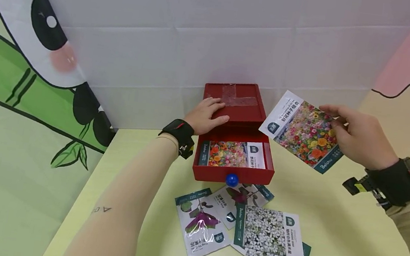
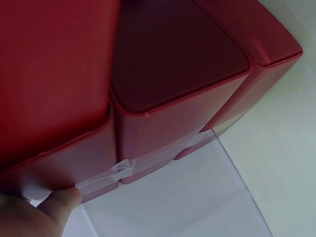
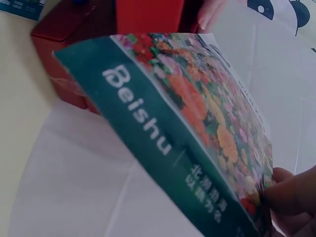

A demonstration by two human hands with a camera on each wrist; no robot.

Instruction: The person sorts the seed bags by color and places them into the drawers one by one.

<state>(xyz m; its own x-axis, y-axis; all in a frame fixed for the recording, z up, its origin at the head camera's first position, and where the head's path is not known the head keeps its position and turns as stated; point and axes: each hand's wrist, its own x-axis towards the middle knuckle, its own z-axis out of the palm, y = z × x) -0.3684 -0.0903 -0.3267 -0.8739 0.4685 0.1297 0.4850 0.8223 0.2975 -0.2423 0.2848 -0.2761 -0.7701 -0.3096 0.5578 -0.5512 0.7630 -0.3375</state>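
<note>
Pinching a glossy seed packet (image 1: 307, 133), right hand (image 1: 359, 137); left hand (image 1: 206, 117) flat on red box (image 1: 242, 107).

Seed packets we count: six, with one held (image 1: 304, 132), one in the drawer (image 1: 233, 154) and four on the table (image 1: 271, 232)
Red boxes (image 1: 236, 106): one
Blue knobs (image 1: 232, 179): one
Hands: two

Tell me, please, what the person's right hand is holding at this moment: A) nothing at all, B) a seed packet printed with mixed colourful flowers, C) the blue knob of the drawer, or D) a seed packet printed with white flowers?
B: the right hand pinches the colourful flower packet by its edge, held in the air to the right of the red box, while the white flower packets lie on the table.
</note>
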